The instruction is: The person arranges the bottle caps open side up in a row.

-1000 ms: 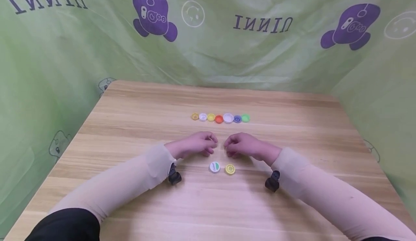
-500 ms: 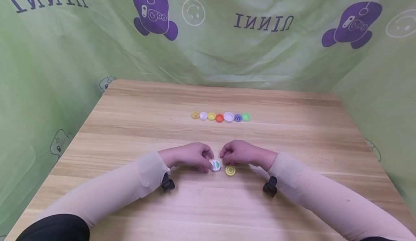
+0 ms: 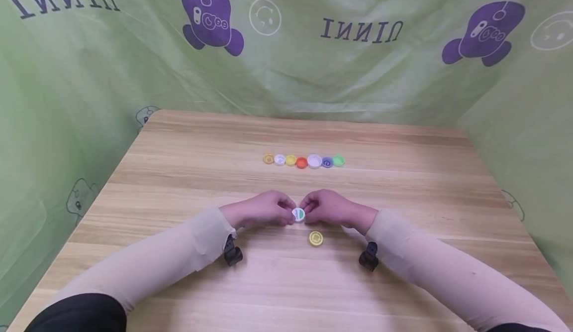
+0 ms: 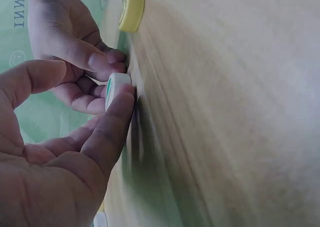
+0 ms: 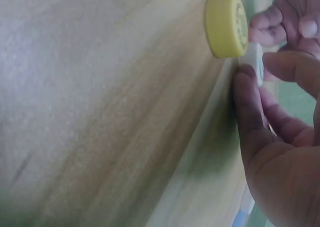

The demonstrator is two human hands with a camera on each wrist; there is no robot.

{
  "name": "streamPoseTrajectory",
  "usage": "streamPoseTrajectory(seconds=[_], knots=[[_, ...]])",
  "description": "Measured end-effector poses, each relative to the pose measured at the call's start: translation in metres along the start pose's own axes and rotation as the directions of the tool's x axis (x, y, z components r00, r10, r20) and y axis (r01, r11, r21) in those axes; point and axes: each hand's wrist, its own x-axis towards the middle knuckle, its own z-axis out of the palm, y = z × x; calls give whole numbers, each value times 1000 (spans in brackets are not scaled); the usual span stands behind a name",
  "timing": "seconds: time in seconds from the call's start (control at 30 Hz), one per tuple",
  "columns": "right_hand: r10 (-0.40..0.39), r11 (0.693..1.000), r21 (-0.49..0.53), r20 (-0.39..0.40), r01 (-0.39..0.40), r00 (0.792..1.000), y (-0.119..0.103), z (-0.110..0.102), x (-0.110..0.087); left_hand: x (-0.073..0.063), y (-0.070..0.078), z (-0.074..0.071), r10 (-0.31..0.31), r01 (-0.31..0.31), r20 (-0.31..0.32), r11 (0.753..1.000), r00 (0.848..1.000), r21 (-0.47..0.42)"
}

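Observation:
A white bottle cap with green print on top (image 3: pixel 298 215) lies between the fingertips of both hands, low over or on the table. My left hand (image 3: pixel 261 207) holds its left side; in the left wrist view the thumb (image 4: pixel 112 119) presses the cap's rim. From the other side my right hand (image 3: pixel 333 207) holds it too, with a thumb (image 5: pixel 247 94) against the white rim in the right wrist view. Nearer to me, untouched, a yellow bottle cap (image 3: pixel 316 239) rests with its printed top up. Whether the white cap touches the wood is hard to tell.
Farther back, several caps stand in a side-by-side row, among them an orange-yellow cap (image 3: pixel 268 159), a red cap (image 3: pixel 302 163), a blue cap (image 3: pixel 327 162) and a green cap (image 3: pixel 338 160). A green printed curtain (image 3: pixel 286 83) surrounds the wooden table (image 3: pixel 201 143).
Both hands came back toward the white cap and took hold of it. The cap has since moved a little away from me, toward the row. The yellow cap stays about where it was.

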Motion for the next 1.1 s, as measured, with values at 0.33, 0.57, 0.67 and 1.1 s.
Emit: streamPoseTrajectory(seconds=[0.33,0.57,0.67,1.1], knots=[[14,994,-105,-142,-30,990,0,7,7,15,7,0,55,-43,-67,984,996,175],[-29,989,-149,-157,6,987,-1,10,6,24,6,2,103,-68,-79,930,992,361],[-25,994,-112,-139,9,990,0,8,5,25,6,1,100,-71,-68,937,993,342],[5,985,172,-122,17,992,6,-12,7,31,6,-18,101,-92,-70,988,992,121]])
